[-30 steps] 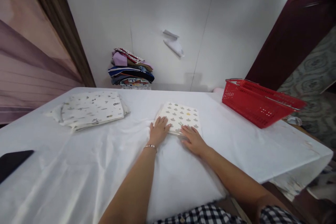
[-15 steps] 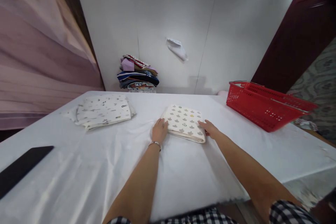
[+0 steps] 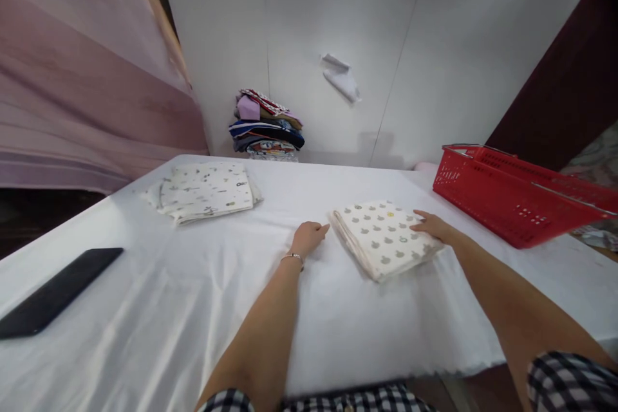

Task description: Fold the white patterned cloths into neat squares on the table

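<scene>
- Head view: the left hand (image 3: 308,239), with a bracelet (image 3: 292,257) at its wrist, is narrow, its fingers mostly curled, just beside the folded cloth (image 3: 389,238).
- The right hand (image 3: 433,228) is wide, its parted fingers touching the far right part of that cloth.
- The folded cloth lies on the white table (image 3: 357,328), between the patterned cloth stack (image 3: 207,190) and the red basket (image 3: 512,196).
- A black flat object (image 3: 58,293) lies at the left.

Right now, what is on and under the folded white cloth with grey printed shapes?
The right hand rests its fingertips on the folded white cloth. The white table cover shows around it; anything directly beneath is hidden.
</scene>
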`<state>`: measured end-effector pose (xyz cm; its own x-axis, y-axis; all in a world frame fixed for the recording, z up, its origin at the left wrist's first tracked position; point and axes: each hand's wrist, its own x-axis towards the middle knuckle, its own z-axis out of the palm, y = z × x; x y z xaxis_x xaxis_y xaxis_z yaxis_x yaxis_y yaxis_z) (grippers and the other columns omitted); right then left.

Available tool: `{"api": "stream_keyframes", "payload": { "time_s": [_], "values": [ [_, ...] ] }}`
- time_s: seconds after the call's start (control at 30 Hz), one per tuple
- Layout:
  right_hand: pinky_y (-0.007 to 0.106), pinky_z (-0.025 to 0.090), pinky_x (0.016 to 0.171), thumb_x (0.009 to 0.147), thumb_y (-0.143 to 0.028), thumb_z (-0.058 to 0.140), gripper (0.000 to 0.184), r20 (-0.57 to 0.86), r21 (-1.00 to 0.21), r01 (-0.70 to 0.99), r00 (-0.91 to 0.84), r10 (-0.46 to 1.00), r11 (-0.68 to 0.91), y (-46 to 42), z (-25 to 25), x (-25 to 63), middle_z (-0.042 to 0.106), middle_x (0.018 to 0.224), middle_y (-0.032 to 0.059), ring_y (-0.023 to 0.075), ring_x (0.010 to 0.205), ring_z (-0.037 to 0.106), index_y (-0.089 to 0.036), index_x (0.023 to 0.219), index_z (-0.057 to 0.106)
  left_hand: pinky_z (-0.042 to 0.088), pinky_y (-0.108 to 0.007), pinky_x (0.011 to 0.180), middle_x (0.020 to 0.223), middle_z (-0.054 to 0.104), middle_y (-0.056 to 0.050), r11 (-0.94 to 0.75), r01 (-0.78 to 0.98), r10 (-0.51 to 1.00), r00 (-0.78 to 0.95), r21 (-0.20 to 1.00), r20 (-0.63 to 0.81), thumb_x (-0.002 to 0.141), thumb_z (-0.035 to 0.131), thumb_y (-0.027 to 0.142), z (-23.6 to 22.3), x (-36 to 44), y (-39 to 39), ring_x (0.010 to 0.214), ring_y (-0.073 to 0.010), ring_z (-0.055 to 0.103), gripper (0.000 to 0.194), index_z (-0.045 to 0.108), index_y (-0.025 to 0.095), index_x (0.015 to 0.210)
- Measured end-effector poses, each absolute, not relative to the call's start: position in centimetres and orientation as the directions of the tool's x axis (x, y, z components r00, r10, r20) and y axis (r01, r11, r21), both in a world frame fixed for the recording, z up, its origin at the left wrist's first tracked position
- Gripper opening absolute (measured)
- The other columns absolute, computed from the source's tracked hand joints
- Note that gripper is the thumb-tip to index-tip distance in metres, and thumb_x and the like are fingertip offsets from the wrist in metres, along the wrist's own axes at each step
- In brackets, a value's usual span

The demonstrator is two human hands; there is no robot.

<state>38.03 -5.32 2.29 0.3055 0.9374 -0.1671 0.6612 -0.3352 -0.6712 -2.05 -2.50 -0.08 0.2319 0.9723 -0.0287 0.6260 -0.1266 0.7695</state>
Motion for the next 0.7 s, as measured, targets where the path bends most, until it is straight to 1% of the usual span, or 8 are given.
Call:
{"api": "stream_keyframes", "payload": {
  "time_s": [0.1, 0.2, 0.27, 0.33, 0.4, 0.47, 0.53, 0.7],
  "values": [
    [0.04, 0.039, 0.096, 0.068, -0.021, 0.068, 0.066, -0.065, -0.524, 0.788, 0.343, 0.937, -0.325, -4.8, 2.8, 38.1, 0.06, 0.116, 0.0187, 0.0301, 0.107, 0.056, -0.008, 0.129, 0.047, 0.037, -0.023, 0.051, 0.051, 0.059, -0.001, -0.066, 0.584, 0.989, 0.147, 0.809, -0.025, 0.079, 0.042, 0.052, -0.4, -1.8, -2.1, 0.051, -0.0128, 0.054, 0.044, 0.059, 0.018, 0.057],
    [0.044, 0.027, 0.105, 0.074, -0.019, 0.06, 0.054, 0.087, -0.47, 0.853, 0.301, 0.95, -0.228, -4.6, 2.4, 34.8, 0.049, 0.13, 0.0164, 0.0306, 0.122, 0.042, -0.009, 0.126, 0.05, 0.037, -0.023, 0.05, 0.049, 0.058, 0.0, -0.049, 0.565, 0.993, 0.118, 0.824, -0.022, 0.079, 0.041, 0.053, -0.8, -1.7, -1.7, 0.05, -0.0129, 0.053, 0.043, 0.059, 0.019, 0.059],
    [0.041, 0.022, 0.108, 0.082, -0.026, 0.051, 0.051, 0.156, -0.464, 0.877, 0.218, 0.963, -0.123, -4.5, 1.9, 31.5, 0.041, 0.137, 0.0138, 0.0263, 0.128, 0.034, -0.01, 0.13, 0.045, 0.036, -0.023, 0.05, 0.05, 0.058, 0.0, -0.067, 0.58, 0.992, 0.125, 0.812, -0.007, 0.079, 0.042, 0.053, -0.9, -1.6, -1.7, 0.051, -0.0133, 0.053, 0.042, 0.059, 0.02, 0.059],
    [0.035, 0.021, 0.109, 0.086, -0.036, 0.045, 0.05, 0.158, -0.471, 0.882, 0.107, 0.982, -0.02, -4.4, 1.4, 27.9, 0.036, 0.142, 0.007, 0.0203, 0.131, 0.031, -0.016, 0.132, 0.044, 0.035, -0.024, 0.05, 0.052, 0.059, 0.0, -0.079, 0.605, 0.992, 0.129, 0.793, 0.0, 0.079, 0.043, 0.053, -1.0, -1.5, -1.7, 0.052, -0.0137, 0.053, 0.041, 0.059, 0.021, 0.058],
    [0.032, 0.02, 0.109, 0.086, -0.041, 0.046, 0.049, 0.132, -0.456, 0.884, -0.044, 0.99, 0.101, -4.1, 1.1, 24.4, 0.034, 0.143, 0.002, 0.0174, 0.133, 0.027, -0.022, 0.131, 0.045, 0.035, -0.024, 0.05, 0.053, 0.059, 0.0, -0.069, 0.62, 0.993, 0.121, 0.781, -0.008, 0.079, 0.043, 0.052, -1.0, -1.5, -1.8, 0.053, -0.014, 0.053, 0.041, 0.059, 0.021, 0.058],
    [0.04, 0.012, 0.111, 0.087, -0.043, 0.041, 0.054, 0.096, -0.358, 0.901, -0.226, 0.969, 0.245, -3.8, 1.0, 21.5, 0.027, 0.146, 0.0038, 0.02, 0.136, 0.017, -0.021, 0.136, 0.037, 0.035, -0.024, 0.05, 0.053, 0.059, 0.0, -0.055, 0.611, 0.994, 0.111, 0.79, -0.017, 0.079, 0.043, 0.051, -1.0, -1.5, -1.9, 0.053, -0.0139, 0.053, 0.04, 0.059, 0.02, 0.06],
    [0.044, 0.007, 0.11, 0.088, -0.048, 0.038, 0.06, 0.036, -0.275, 0.905, -0.327, 0.944, 0.324, -3.6, 0.9, 19.5, 0.021, 0.148, 0.0056, 0.0216, 0.137, 0.011, -0.02, 0.141, 0.029, 0.036, -0.024, 0.051, 0.052, 0.059, 0.0, -0.046, 0.587, 0.994, 0.108, 0.808, -0.022, 0.08, 0.042, 0.051, -1.0, -1.6, -1.9, 0.053, -0.0134, 0.053, 0.04, 0.06, 0.02, 0.061],
    [0.044, 0.003, 0.11, 0.086, -0.058, 0.031, 0.071, -0.026, -0.17, 0.913, -0.381, 0.924, 0.372, -3.6, 0.4, 18.1, 0.015, 0.15, 0.0079, 0.0217, 0.138, 0.009, -0.018, 0.144, 0.019, 0.037, -0.023, 0.05, 0.051, 0.058, 0.001, -0.047, 0.576, 0.994, 0.109, 0.816, -0.02, 0.079, 0.044, 0.051, -0.7, -1.5, -1.9, 0.052, -0.0127, 0.053, 0.039, 0.06, 0.02, 0.061]
  ]
}}
